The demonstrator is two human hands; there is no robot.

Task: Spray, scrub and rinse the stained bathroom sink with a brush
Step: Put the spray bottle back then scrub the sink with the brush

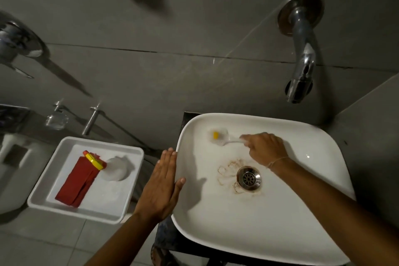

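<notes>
A white square sink (302, 233) fills the right half of the view. Brown ring-shaped stains (227, 171) lie around its steel drain (248, 178). My right hand (264, 148) is inside the basin, closed on the white handle of a brush (218, 136), whose round white head with a yellow centre rests near the sink's back left corner. My left hand (160, 185) lies flat with its fingers together on the sink's left rim and holds nothing.
A chrome tap (302, 58) juts from the grey tiled wall above the sink. Left of the sink, a white tray (38, 190) holds a red bottle with a yellow cap (81, 178) and a white round item (116, 168). More chrome fittings are at far left.
</notes>
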